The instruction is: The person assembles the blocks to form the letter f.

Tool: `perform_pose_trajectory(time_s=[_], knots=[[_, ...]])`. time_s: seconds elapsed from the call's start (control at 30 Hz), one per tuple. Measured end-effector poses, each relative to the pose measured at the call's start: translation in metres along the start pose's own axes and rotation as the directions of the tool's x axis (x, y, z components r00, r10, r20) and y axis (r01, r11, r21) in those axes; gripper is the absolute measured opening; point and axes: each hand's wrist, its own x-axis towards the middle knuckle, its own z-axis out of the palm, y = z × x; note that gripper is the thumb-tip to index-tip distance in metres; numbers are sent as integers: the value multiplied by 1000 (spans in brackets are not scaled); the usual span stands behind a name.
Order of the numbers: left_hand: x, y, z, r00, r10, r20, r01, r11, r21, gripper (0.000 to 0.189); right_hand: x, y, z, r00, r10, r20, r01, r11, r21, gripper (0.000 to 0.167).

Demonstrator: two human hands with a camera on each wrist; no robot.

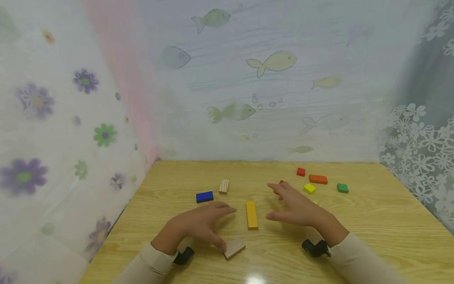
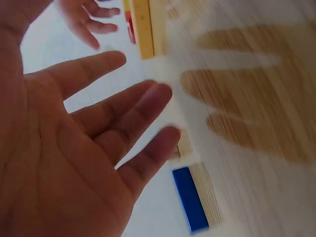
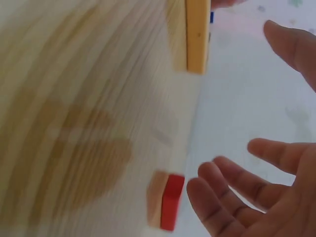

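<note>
An orange-yellow rectangular block [image 1: 252, 215] lies lengthwise on the table between the two hands. To its left, my left hand [image 1: 203, 223] hovers palm down with fingers spread, holding nothing. Its thumb tip overlaps the corner of a plain wooden block [image 1: 235, 249] in the head view. Beyond that hand are a blue block [image 1: 204, 197] and a striped wooden block [image 1: 224, 186]. My right hand [image 1: 299, 207] is also spread and empty, right of the orange-yellow block. Its fingers partly cover a red block in the head view; the right wrist view shows this red block [image 3: 171, 202] below the fingertips.
At the back right lie a small red block [image 1: 301, 172], an orange block [image 1: 318, 179], a yellow block [image 1: 309, 189] and a green block [image 1: 342, 188]. Another yellow piece peeks out behind the right hand. A fish-printed curtain [image 1: 227, 134] hangs along the table's [image 1: 170, 173] far edge.
</note>
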Motion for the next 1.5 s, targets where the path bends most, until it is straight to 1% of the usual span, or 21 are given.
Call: perform_pose_trajectory(time_s=[0.13,0.23,0.3,0.33,0.4,0.53,0.6,0.83,0.97,1.13,1.27,1.4,1.5], knots=[[3,6,0,998,62,33,-60,997,-39,97,6,-5,6,998,2,62,-9,993,117,98],[5,9,0,991,121,52,-116,988,-99,92,10,-9,9,995,2,102,-20,983,181,100],[5,10,1,987,145,65,-134,980,-148,92,12,-12,11,992,2,128,-29,976,214,102],[5,10,1,986,152,75,-138,975,-171,92,13,-12,13,990,0,143,-33,972,232,103],[5,11,2,984,150,96,-126,967,-220,92,15,-14,15,987,-5,163,-37,967,254,104],[5,13,4,982,138,130,-99,957,-273,91,16,-15,21,984,-15,179,-39,956,292,105],[4,14,5,981,138,136,-96,957,-274,90,16,-14,24,983,-23,180,-32,954,298,105],[3,21,8,981,145,128,-114,968,-224,86,17,-9,32,981,-60,183,2,954,300,102],[4,24,7,981,142,135,-111,970,-217,84,19,-7,35,981,-46,187,-10,957,291,101],[4,27,8,981,139,138,-104,967,-233,76,21,-7,35,979,-26,203,-34,957,288,101],[4,29,9,984,126,123,-95,969,-228,69,21,-8,35,978,-8,209,-53,957,286,99],[5,29,10,986,126,108,-99,969,-226,64,21,-8,36,981,-1,196,-53,961,273,95],[5,28,11,986,131,103,-102,964,-243,60,20,-10,36,983,3,184,-54,960,273,92]])
